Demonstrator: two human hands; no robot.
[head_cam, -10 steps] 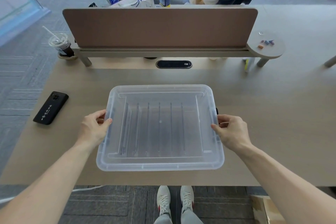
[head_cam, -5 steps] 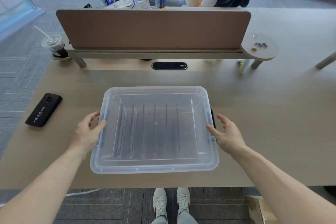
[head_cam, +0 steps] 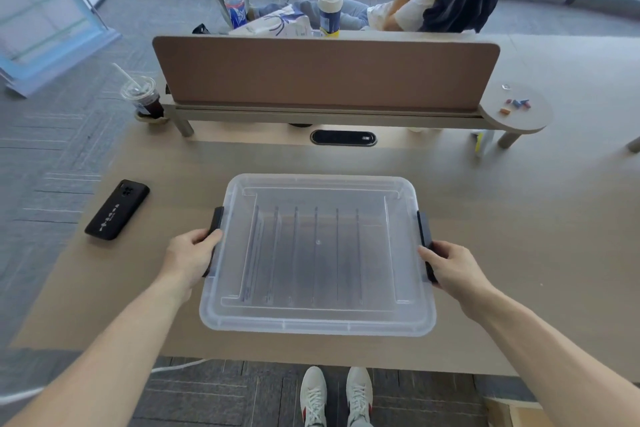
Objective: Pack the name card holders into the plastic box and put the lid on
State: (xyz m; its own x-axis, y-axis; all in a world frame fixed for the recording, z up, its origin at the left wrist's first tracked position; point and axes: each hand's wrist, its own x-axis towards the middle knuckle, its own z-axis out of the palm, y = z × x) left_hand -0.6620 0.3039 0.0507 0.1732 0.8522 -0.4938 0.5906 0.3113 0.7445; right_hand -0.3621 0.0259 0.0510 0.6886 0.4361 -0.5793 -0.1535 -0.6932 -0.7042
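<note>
A clear plastic box with its translucent lid (head_cam: pixel 318 253) on top rests in the middle of the desk. Black latch handles stick out on both short sides: the left latch (head_cam: pixel 215 222) and the right latch (head_cam: pixel 424 229). My left hand (head_cam: pixel 190 258) grips the lower part of the left latch. My right hand (head_cam: pixel 450 267) grips the lower part of the right latch. Through the ribbed lid the inside looks hazy, and I cannot make out any name card holders.
A black phone (head_cam: pixel 117 209) lies on the desk to the left. A brown divider panel (head_cam: pixel 325 73) closes the far side, with an iced drink cup (head_cam: pixel 142 97) at its left end and small coloured bits on a round shelf (head_cam: pixel 516 107). A person sits beyond.
Both hands went from open beside the lid's edges to closed on the black side latches, which now stand out from the box. The view tilted up slightly.
</note>
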